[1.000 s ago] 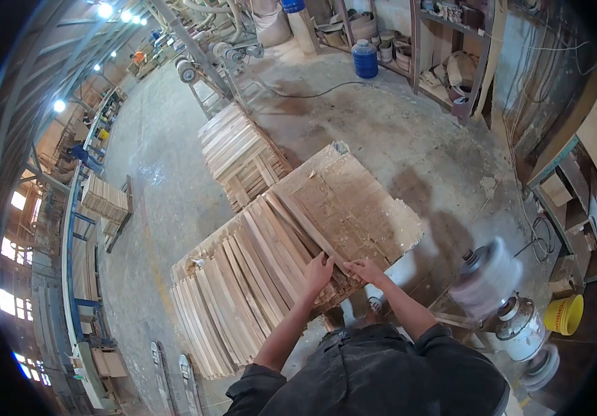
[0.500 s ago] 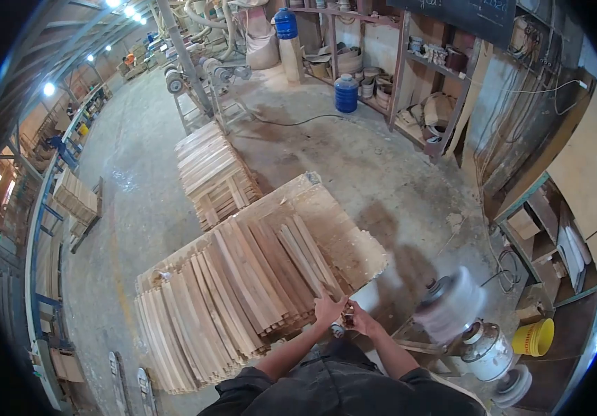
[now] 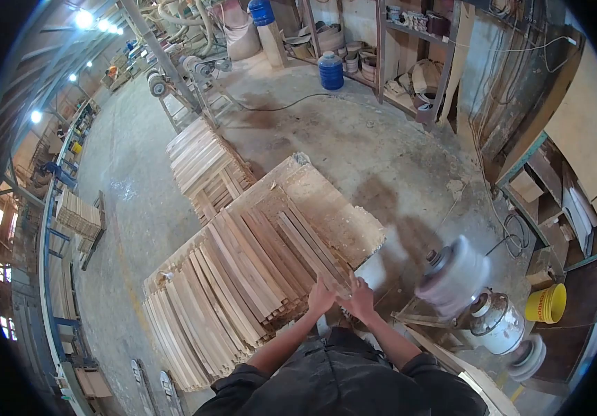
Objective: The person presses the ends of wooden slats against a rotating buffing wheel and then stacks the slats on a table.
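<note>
Long, slightly curved wooden strips (image 3: pixel 243 260) lie side by side in rows on a worn, dusty work board (image 3: pixel 336 204) before me. My left hand (image 3: pixel 322 298) is at the near end of the rightmost strips (image 3: pixel 305 239), its fingers pointing forward and touching or just above the wood. Close beside it, my right hand (image 3: pixel 360 299) is over the board's near right corner, fingers stretched out and apart. I make out no strip lifted in either hand; the space under the palms is partly hidden.
To my right a machine (image 3: pixel 496 319) carries a blurred, spinning wheel (image 3: pixel 454 276). Beyond it are a yellow bucket (image 3: pixel 546 304) and a shelf unit (image 3: pixel 555 201). Another strip stack (image 3: pixel 208 163) stands past the board. A blue water jug (image 3: pixel 331 71) is on the floor at the back.
My hands were close together over a small gap near my body; they have moved forward and slightly apart, fingers now extended toward the strip ends. The camera view has shifted slightly.
</note>
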Available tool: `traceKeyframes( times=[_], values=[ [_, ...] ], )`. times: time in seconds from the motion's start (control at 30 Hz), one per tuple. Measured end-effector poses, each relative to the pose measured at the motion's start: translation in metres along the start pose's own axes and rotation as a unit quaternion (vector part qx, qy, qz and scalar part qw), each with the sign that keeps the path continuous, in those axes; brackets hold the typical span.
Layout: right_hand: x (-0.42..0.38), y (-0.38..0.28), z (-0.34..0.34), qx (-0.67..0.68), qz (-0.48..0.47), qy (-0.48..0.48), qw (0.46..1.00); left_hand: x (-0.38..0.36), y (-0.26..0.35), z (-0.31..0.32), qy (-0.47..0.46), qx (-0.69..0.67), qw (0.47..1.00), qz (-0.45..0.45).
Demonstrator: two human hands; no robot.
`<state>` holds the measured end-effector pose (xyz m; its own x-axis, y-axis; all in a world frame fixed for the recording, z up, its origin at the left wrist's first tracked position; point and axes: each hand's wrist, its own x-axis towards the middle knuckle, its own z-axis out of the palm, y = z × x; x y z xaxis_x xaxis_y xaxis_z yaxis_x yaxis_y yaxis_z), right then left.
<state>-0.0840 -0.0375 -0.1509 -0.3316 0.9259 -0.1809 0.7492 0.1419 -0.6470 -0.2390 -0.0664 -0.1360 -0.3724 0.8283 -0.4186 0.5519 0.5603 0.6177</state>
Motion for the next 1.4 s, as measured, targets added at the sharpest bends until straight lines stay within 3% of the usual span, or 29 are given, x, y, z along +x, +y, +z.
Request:
traceKeyframes(
  times=[0.03,0.17,0.23,0.27,0.3,0.33,0.37,0.4,0.43,0.5,0.6,0.63,0.7,0.73,0.77,0.8,0.83,0.87,0.9,0.93,1.0,1.03,1.07,1.13,1.17,1.23,1.3,1.4],
  values=[
    [0.003,-0.010,-0.001,-0.082,-0.054,-0.032,0.995,-0.001,-0.006,0.000,0.031,-0.042,0.999,0.006],
    [-0.002,-0.025,0.009,-0.033,-0.009,0.022,0.999,-0.010,-0.035,0.008,0.085,-0.046,0.995,0.020],
    [-0.013,0.016,0.046,0.234,0.138,0.186,0.944,-0.023,-0.044,0.002,0.031,-0.152,0.987,0.038],
    [-0.007,0.066,0.100,0.286,0.253,0.182,0.906,-0.024,-0.062,0.010,0.007,-0.230,0.973,0.024],
    [-0.014,0.062,0.095,0.280,0.262,0.179,0.906,-0.033,-0.070,0.008,-0.001,-0.231,0.973,0.017],
    [-0.012,0.049,0.084,0.432,0.362,0.167,0.809,-0.041,-0.073,0.001,-0.036,-0.278,0.960,-0.006],
    [-0.012,0.042,0.073,0.565,0.444,0.152,0.678,-0.048,-0.071,-0.008,-0.068,-0.325,0.943,-0.027],
    [-0.002,0.086,0.134,0.582,0.359,0.175,0.708,-0.057,-0.065,-0.020,-0.095,-0.318,0.939,-0.087],
    [0.000,0.081,0.132,0.578,0.364,0.174,0.709,-0.065,-0.065,-0.026,-0.096,-0.320,0.938,-0.092],
    [0.018,0.048,0.125,0.620,0.394,0.171,0.657,-0.080,-0.071,-0.038,-0.104,-0.325,0.935,-0.098],
    [0.041,0.050,0.137,0.650,0.393,0.184,0.624,-0.092,-0.076,-0.050,-0.106,-0.326,0.934,-0.105],
    [0.041,0.049,0.134,0.650,0.395,0.182,0.623,-0.096,-0.078,-0.052,-0.102,-0.338,0.930,-0.104],
    [0.033,0.044,0.118,0.546,0.376,0.211,0.718,-0.100,-0.080,-0.056,-0.103,-0.337,0.931,-0.100],
    [0.024,0.040,0.106,0.546,0.374,0.211,0.719,-0.099,-0.079,-0.058,-0.105,-0.337,0.931,-0.093],
    [0.014,0.033,0.089,0.368,0.276,0.208,0.863,-0.098,-0.077,-0.060,-0.101,-0.339,0.931,-0.089],
    [0.008,0.021,0.070,0.166,0.158,0.195,0.954,-0.098,-0.076,-0.062,-0.105,-0.339,0.930,-0.091],
    [0.003,0.004,0.050,0.166,0.150,0.196,0.955,-0.099,-0.076,-0.062,-0.107,-0.341,0.929,-0.092],
    [-0.002,-0.014,0.031,0.038,0.062,0.130,0.989,-0.094,-0.081,-0.058,-0.106,-0.337,0.932,-0.075],
    [-0.001,-0.024,0.020,-0.093,-0.027,0.063,0.993,-0.090,-0.080,-0.056,-0.102,-0.341,0.932,-0.069],
    [0.005,-0.020,0.033,-0.124,-0.056,0.058,0.989,-0.086,-0.076,-0.055,-0.091,-0.271,0.958,-0.012],
    [0.016,-0.012,0.049,-0.156,-0.049,0.049,0.985,-0.076,-0.059,-0.056,-0.034,-0.157,0.981,0.113],
    [0.017,-0.014,0.051,-0.184,-0.035,0.034,0.982,-0.065,-0.044,-0.065,-0.029,-0.161,0.979,0.118],
    [0.018,-0.014,0.051,-0.183,-0.033,0.038,0.982,-0.050,-0.029,-0.076,-0.019,-0.049,0.977,0.207],
    [0.018,-0.019,0.048,-0.209,-0.027,0.029,0.977,-0.016,-0.019,-0.084,0.017,0.130,0.929,0.347],
    [0.020,-0.022,0.046,-0.229,-0.014,0.016,0.973,0.004,-0.019,-0.083,0.024,0.127,0.926,0.356],
    [0.013,-0.035,0.029,-0.223,-0.013,0.034,0.974,0.041,-0.002,-0.094,0.073,0.359,0.836,0.409],
    [-0.002,-0.042,0.005,-0.248,-0.042,0.017,0.968,0.089,-0.014,-0.077,0.103,0.372,0.799,0.462],
    [-0.022,-0.053,-0.036,-0.280,-0.040,0.031,0.959,0.119,0.007,-0.085,0.034,0.369,0.715,0.593]
  ],
)
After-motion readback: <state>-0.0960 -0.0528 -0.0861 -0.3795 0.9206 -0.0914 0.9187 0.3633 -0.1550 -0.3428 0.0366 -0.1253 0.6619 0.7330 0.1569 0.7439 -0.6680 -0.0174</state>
